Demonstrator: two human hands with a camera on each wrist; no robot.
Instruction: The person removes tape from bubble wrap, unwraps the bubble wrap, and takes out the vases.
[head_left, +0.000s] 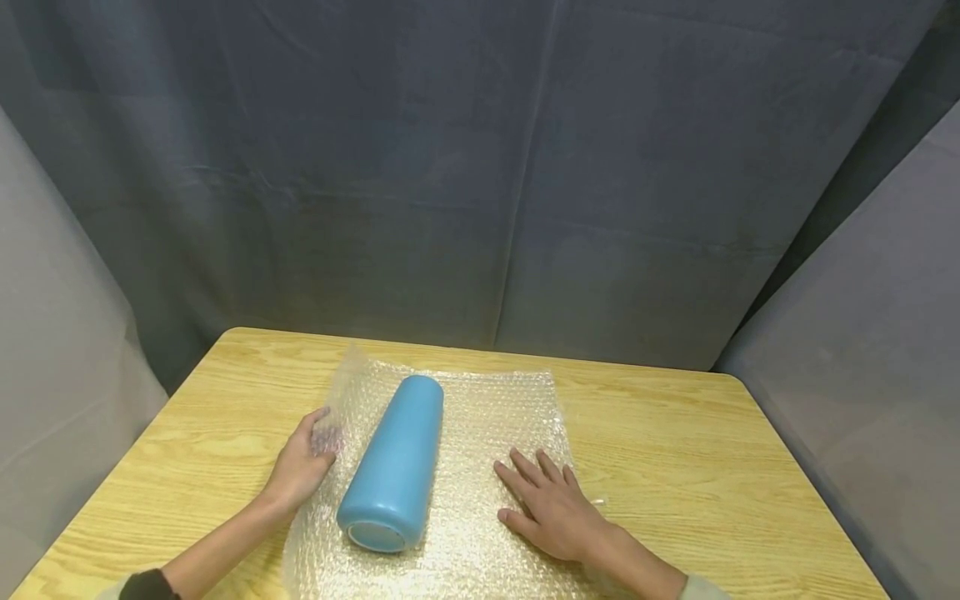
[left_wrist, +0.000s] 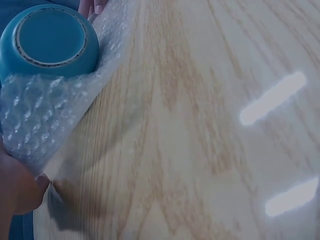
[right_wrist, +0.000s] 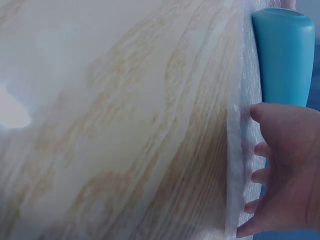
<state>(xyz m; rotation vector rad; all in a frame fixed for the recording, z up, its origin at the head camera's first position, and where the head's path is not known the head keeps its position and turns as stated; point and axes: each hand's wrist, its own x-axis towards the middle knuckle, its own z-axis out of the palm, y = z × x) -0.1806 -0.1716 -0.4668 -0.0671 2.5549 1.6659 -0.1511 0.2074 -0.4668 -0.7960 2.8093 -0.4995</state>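
A blue tapered vase (head_left: 399, 462) lies on its side on a sheet of bubble wrap (head_left: 495, 408), its wide base towards me. The left wrist view shows the round base of the vase (left_wrist: 50, 37) with a pale ring on it. My left hand (head_left: 296, 468) pinches the left edge of the wrap, which is lifted beside the vase. To the right of the vase, my right hand (head_left: 551, 508) rests on the wrap with its fingers spread. In the right wrist view its fingertips touch the sheet near the wrap's edge.
The wrap lies on a wood-grain table (head_left: 675, 467). A dark grey curtain (head_left: 375, 167) hangs behind the table's far edge, and paler cloth panels (head_left: 862, 333) stand at both sides.
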